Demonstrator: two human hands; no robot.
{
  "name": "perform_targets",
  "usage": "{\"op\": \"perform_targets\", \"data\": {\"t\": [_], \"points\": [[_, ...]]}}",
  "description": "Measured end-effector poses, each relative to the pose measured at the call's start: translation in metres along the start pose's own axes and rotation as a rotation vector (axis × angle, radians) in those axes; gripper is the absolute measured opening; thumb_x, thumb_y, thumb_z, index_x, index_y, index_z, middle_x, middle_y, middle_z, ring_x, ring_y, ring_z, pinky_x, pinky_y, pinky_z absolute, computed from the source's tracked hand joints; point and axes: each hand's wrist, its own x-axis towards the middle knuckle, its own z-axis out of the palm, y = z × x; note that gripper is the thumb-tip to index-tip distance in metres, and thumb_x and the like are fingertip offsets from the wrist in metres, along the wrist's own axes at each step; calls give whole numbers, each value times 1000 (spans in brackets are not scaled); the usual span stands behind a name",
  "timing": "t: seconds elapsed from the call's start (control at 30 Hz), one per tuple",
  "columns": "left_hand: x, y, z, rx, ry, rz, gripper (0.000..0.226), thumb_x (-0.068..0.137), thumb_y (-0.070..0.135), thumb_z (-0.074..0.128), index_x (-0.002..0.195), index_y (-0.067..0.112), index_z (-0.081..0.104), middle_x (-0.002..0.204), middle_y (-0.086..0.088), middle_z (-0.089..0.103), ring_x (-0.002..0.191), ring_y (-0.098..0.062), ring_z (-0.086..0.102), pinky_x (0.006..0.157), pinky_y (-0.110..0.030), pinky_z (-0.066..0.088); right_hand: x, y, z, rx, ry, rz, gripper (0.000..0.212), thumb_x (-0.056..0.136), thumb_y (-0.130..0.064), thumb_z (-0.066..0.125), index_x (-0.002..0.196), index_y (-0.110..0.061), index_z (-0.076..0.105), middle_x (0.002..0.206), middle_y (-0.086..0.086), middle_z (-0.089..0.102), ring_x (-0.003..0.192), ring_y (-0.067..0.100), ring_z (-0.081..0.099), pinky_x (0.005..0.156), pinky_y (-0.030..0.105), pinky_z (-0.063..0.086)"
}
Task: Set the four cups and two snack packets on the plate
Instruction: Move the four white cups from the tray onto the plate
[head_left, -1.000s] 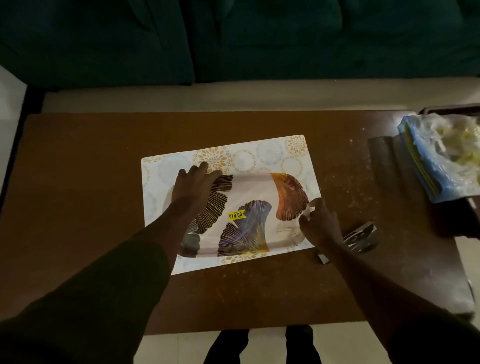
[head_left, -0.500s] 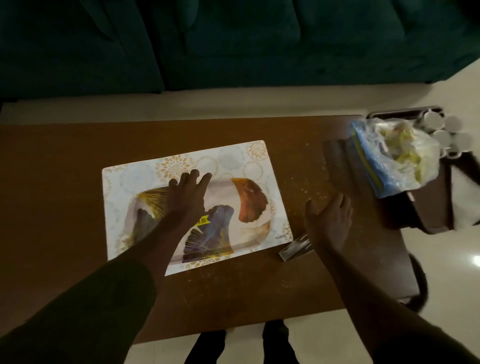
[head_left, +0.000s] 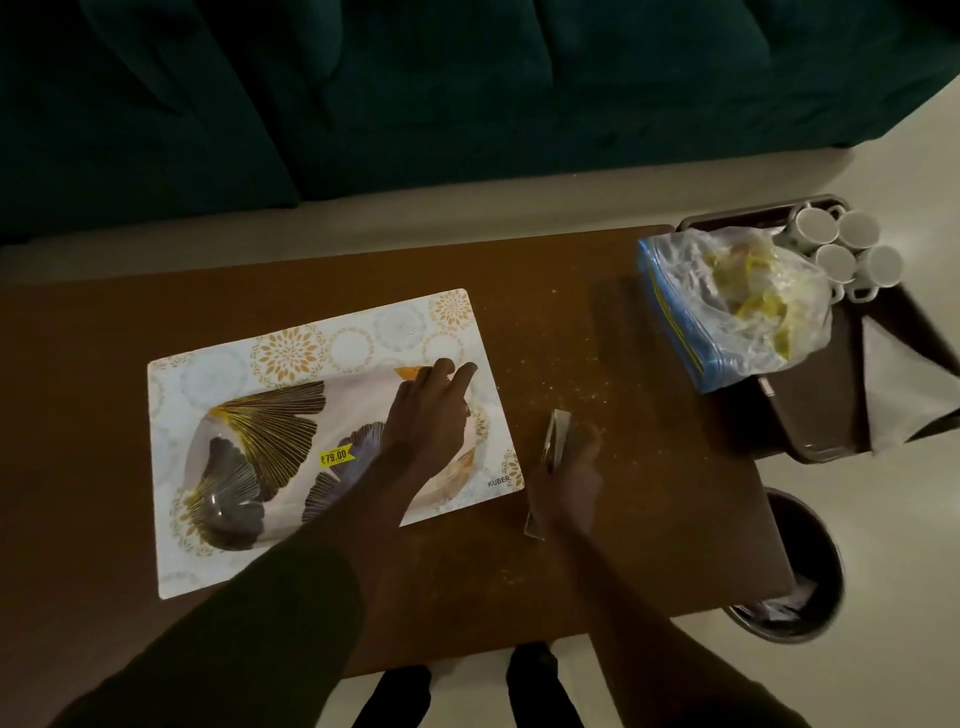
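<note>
While the plate (head_left: 270, 431) lies on its patterned placemat (head_left: 322, 348) at the middle of the brown table (head_left: 623, 467), nothing is on it yet: the task is at its start. All four white cups (head_left: 844, 249) stand clustered on the dark tray (head_left: 810, 415) off the table's right end, beside a clear bag of snacks (head_left: 737, 301) resting on the same tray; whether it holds both packets is not resolvable in this dim light. Left hand (head_left: 428, 410) rests flat on the plate's right part, fingers spread, gripping nothing. Right hand (head_left: 569, 478) is closed on a small shiny wrapper (head_left: 553, 436) just right of the mat, probably scrap rather than a snack packet. Remaining: all six items. A waste bin (head_left: 795, 571) stands on the floor below the tray.
</note>
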Motion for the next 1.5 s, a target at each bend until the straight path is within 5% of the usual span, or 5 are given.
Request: {"op": "perform_targets", "data": {"t": [0.3,0.53,0.87,1.13,1.5], "points": [[6,28,5,-1,21,-97,53,87,17,59,138,18,46,131,-8,54,110,-28,59,80,-38,52,41,-14,-6,-167,-237,-290,72,86,2,59,148,-17,26,133,16,55,112,30,61,49,7,38],[8,28,0,-3,46,-153,53,90,20,57,141,19,41,135,-8,50,114,-27,56,85,-38,50,31,-13,0,-157,-287,-316,65,87,5,56,144,-12,29,133,19,55,108,34,64,76,46,60],[26,45,-8,-77,94,-185,47,99,40,42,140,17,44,138,-10,51,121,-27,54,91,-39,49,69,-25,-42,-66,-249,-376,72,91,-61,42,148,-20,24,143,13,50,124,30,56,99,48,50],[72,73,-14,-298,178,-130,48,98,40,46,142,20,43,142,-7,51,124,-27,53,96,-40,47,140,-60,-112,-265,-20,-518,23,93,-24,53,116,-17,51,110,4,58,102,24,58,76,28,40],[146,143,-18,-413,170,-81,54,95,33,53,145,19,37,148,-10,43,133,-29,45,102,-50,45,212,-60,-227,-276,242,-586,28,86,-9,61,114,-12,60,113,5,66,91,19,63,74,30,51]]}}
